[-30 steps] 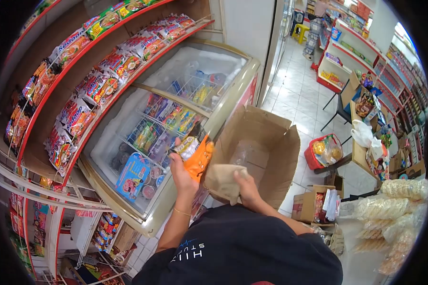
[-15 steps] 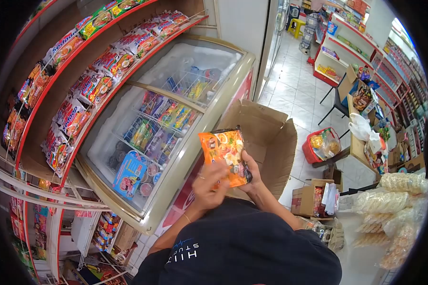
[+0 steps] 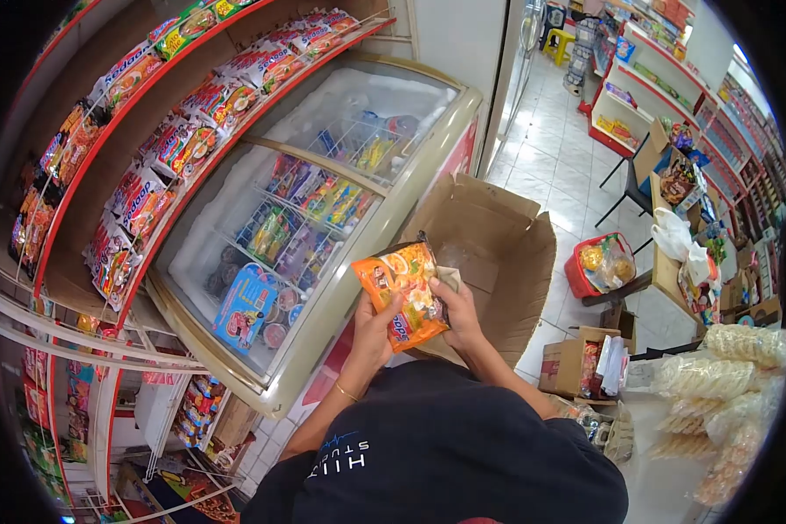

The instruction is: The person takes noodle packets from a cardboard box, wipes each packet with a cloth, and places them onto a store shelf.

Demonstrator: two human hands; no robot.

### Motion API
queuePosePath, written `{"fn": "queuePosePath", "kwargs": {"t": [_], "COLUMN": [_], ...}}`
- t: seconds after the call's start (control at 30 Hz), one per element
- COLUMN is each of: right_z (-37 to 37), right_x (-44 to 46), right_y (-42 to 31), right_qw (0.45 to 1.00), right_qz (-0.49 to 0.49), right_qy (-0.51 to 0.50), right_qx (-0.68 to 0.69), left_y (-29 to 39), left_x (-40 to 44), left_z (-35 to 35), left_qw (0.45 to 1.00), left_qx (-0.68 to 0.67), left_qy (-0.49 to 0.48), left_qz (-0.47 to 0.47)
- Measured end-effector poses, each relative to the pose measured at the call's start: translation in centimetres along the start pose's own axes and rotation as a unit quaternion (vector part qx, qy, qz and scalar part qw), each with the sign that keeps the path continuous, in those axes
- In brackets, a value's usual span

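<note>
An orange noodle packet (image 3: 403,284) is held flat in front of my chest, its printed face up. My left hand (image 3: 373,330) grips its lower left side with the thumb on top. On the right side my right hand (image 3: 456,310) holds the packet's edge, and a beige cloth (image 3: 450,278) is tucked between that hand and the packet. Beyond the packet stands an open cardboard box (image 3: 526,262); a bit of clear plastic shows inside it.
A chest freezer (image 3: 323,327) with a glass top is at the left, below curved shelves of noodle packets (image 3: 144,201). A red basket (image 3: 576,271), a small carton (image 3: 569,367) and a wooden table (image 3: 668,279) are on the right. Bagged crackers (image 3: 703,375) lie at the lower right.
The packet has turned from its back and edge to lie face up between both hands. My left hand, blurred over it half a second ago, now grips it. The cloth shows again by my right hand.
</note>
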State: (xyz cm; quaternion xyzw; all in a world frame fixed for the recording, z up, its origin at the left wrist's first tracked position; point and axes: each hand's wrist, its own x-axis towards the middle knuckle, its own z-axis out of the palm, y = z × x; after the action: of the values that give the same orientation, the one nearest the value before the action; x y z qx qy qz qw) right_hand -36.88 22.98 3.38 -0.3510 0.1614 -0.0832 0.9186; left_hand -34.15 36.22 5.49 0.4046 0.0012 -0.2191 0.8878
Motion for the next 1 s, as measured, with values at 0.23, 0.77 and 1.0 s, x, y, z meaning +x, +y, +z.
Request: {"fn": "queuePosePath", "kwargs": {"t": [0.23,0.77,1.0], "right_z": [0.4,-2.8,4.8], "right_x": [0.3,1.1,2.0], "right_y": [-2.2,0.6,-2.0], "right_qw": [0.924,0.852,0.928], "right_qz": [-0.292,-0.19,-0.06], "right_qy": [0.034,-0.146,-0.18], "right_qx": [-0.242,-0.465,-0.322], "left_y": [0.6,7.1,7.9], "left_x": [-0.4,1.6,1.2], "left_z": [0.4,-3.6,-4.5], "left_qw": [0.999,0.971,0.969], "left_qx": [0.022,-0.084,-0.097], "left_qy": [0.027,0.092,0.101], "left_qz": [0.028,0.204,0.204]}}
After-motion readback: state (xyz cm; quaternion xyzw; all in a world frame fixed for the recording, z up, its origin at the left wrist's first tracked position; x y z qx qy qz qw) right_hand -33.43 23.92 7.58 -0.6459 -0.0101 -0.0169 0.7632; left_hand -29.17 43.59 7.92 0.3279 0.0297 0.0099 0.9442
